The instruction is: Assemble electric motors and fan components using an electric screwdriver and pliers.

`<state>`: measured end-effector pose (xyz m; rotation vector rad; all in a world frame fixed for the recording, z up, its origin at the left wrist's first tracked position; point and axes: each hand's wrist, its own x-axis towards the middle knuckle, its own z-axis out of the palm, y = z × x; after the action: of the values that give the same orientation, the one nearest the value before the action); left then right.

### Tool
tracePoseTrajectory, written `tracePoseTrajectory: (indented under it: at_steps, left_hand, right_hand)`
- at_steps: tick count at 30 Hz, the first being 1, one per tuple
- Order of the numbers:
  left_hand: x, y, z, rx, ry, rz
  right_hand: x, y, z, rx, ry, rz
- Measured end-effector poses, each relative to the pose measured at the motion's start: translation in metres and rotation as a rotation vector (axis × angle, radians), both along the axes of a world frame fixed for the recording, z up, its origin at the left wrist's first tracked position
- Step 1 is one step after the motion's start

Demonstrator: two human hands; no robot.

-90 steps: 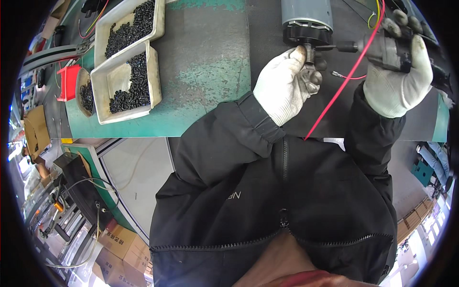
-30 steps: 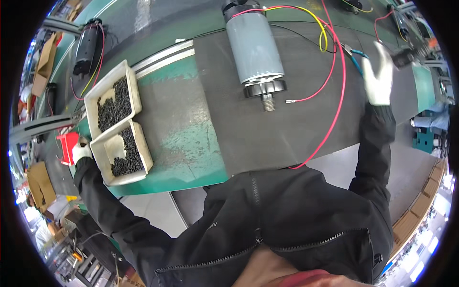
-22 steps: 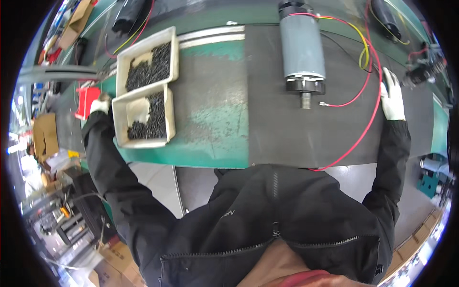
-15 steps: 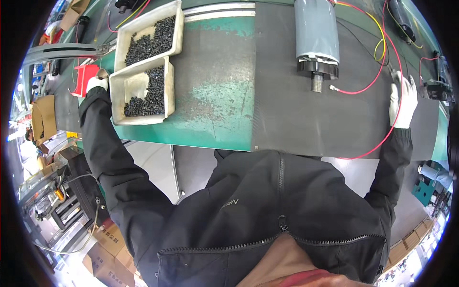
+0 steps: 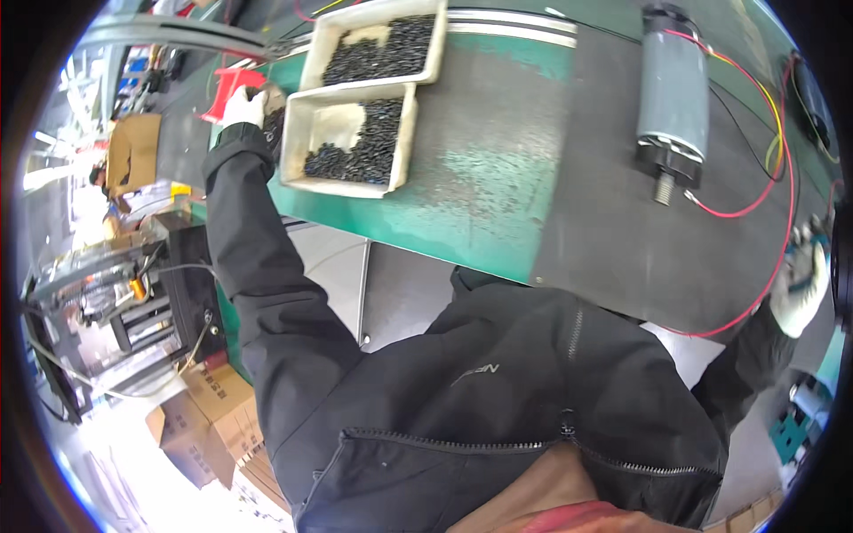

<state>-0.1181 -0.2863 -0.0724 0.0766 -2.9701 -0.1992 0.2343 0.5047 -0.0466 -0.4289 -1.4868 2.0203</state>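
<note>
My left hand point(image 5: 245, 110), in a white glove, is at the far left of the bench against a red plastic piece point(image 5: 229, 87). Next to its fingers sits a small round brownish item point(image 5: 273, 91), with small black pieces point(image 5: 274, 126) below it; the fingers are too unclear to read. At the right edge my gloved right hand point(image 5: 801, 291) is closed round a dark, bluish-green object that I cannot make out. A grey cylindrical motor point(image 5: 673, 93) with a threaded shaft lies on the dark mat.
Two white trays point(image 5: 399, 157) of small black parts stand right of my left hand. A red wire point(image 5: 790, 222) loops from the motor past my right hand. Another dark motor point(image 5: 810, 111) lies far right. Cardboard boxes point(image 5: 213, 391) are at lower left.
The whole view has swung, so trays and motor sit farther right. My right hand has moved nearer the front and closed round the dark object. My left hand stays by the red piece.
</note>
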Motion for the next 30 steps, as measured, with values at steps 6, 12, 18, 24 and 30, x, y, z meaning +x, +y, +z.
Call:
tracePoseTrajectory:
  at_steps: [6, 12, 18, 24, 30]
  left_hand:
    - [0.083, 0.12, 0.064, 1.33, 0.018, -0.029]
    - [0.181, 0.307, 0.1, 1.795, -0.424, -0.53]
    - [0.214, 0.372, 0.114, 1.716, -0.418, -0.666]
    - [0.225, 0.375, 0.135, 1.621, -0.54, -0.536]
    - [0.227, 0.376, 0.138, 1.598, -0.545, -0.532]
  right_hand:
    - [-0.017, -0.072, 0.067, 0.922, -0.093, 0.091]
    - [-0.059, -0.161, 0.114, 1.431, -0.056, 0.448]
    - [-0.081, -0.185, 0.128, 1.853, 0.117, 0.416]
    - [-0.083, -0.195, 0.128, 1.981, 0.241, 0.273]
    - [-0.082, -0.187, 0.131, 2.134, 0.138, 0.335]
